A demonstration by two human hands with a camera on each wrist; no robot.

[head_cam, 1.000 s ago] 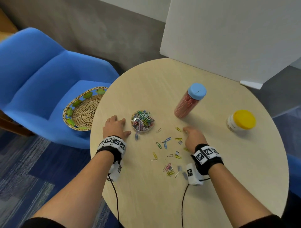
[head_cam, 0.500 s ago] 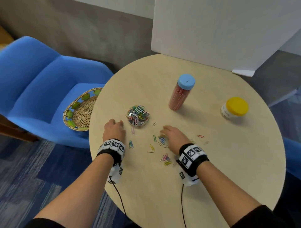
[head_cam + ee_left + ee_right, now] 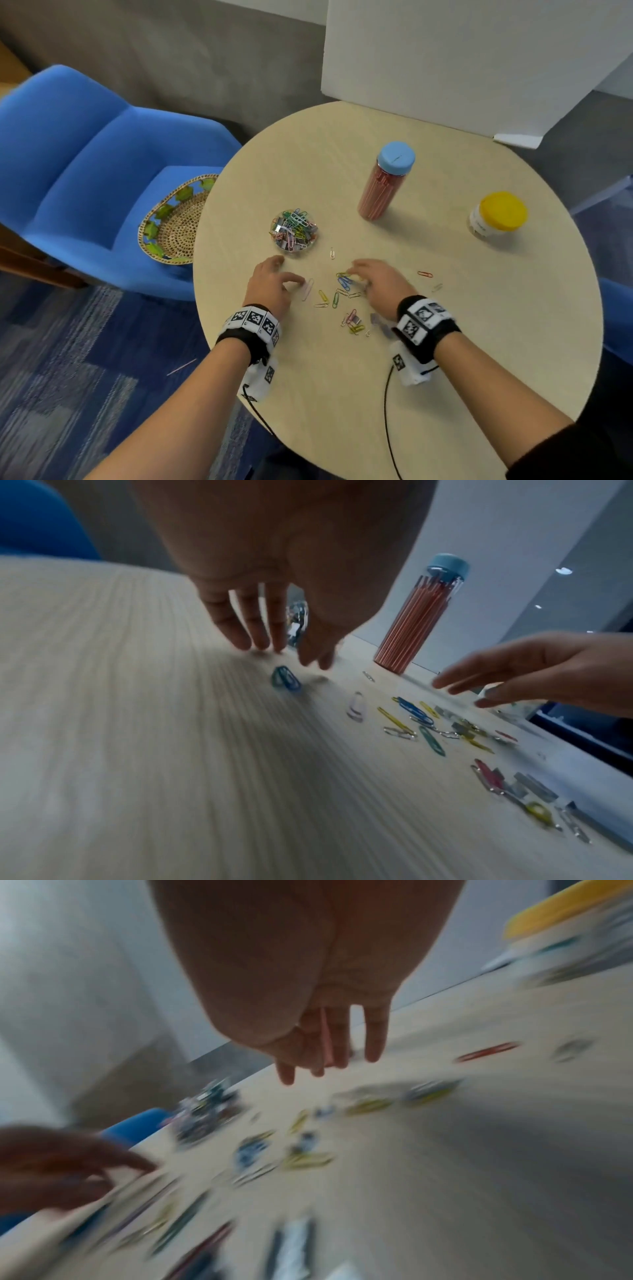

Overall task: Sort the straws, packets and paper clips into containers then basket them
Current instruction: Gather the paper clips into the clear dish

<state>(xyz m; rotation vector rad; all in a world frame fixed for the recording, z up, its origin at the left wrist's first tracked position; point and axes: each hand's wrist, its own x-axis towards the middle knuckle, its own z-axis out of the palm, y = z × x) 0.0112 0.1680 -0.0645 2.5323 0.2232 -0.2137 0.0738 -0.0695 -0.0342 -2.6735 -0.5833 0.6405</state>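
Observation:
Several coloured loose paper clips (image 3: pixel 343 294) lie scattered on the round table (image 3: pixel 445 342) between my hands. My left hand (image 3: pixel 281 274) rests fingertips-down on the table, fingers straight, its thumb next to a pink clip (image 3: pixel 308 289); the left wrist view shows that left hand (image 3: pixel 274 642) just behind a blue clip (image 3: pixel 286 681). My right hand (image 3: pixel 359 272) lies flat with straight fingers over a bunch of clips; its own view of the right hand (image 3: pixel 329 1058) is blurred. A clear container of clips (image 3: pixel 294 229) stands just beyond the left hand.
A tall straw bottle (image 3: pixel 385 186) with a blue lid stands mid-table, and a yellow-lidded jar (image 3: pixel 498 216) sits far right. One red clip (image 3: pixel 424 274) lies right of my right hand. A woven basket (image 3: pixel 171 226) rests on the blue chair (image 3: pixel 85 178) to the left.
My right hand has slid left across the table, bunching clips together and leaving a red one behind. My left hand has shifted right toward the loose clips.

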